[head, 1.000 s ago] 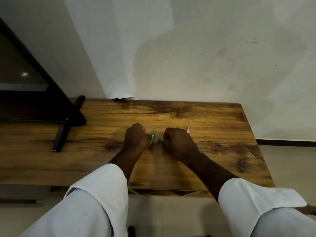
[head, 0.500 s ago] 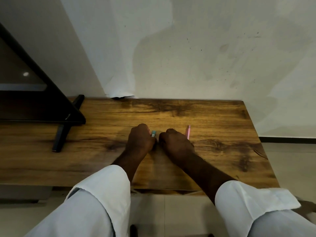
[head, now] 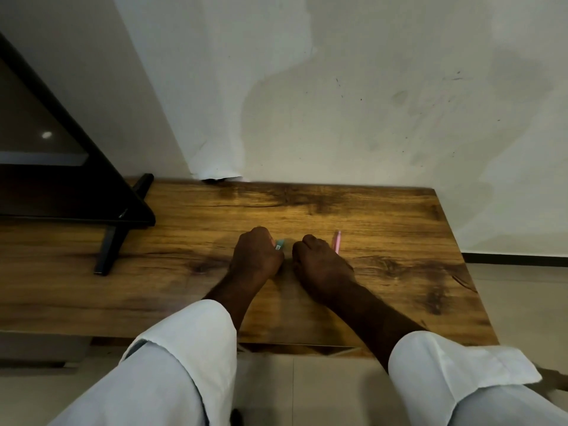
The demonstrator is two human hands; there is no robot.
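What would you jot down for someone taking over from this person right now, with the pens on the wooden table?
Left hand: grips the teal pen, one end poking out of the fist.
Right hand: fingers curled, close beside the left; whether it holds anything is hidden.
Pink pen: just past the right knuckles, over the table; held or lying, unclear.
Done: teal pen in hand.
Left: probably finish with it, then deal with the pink one.
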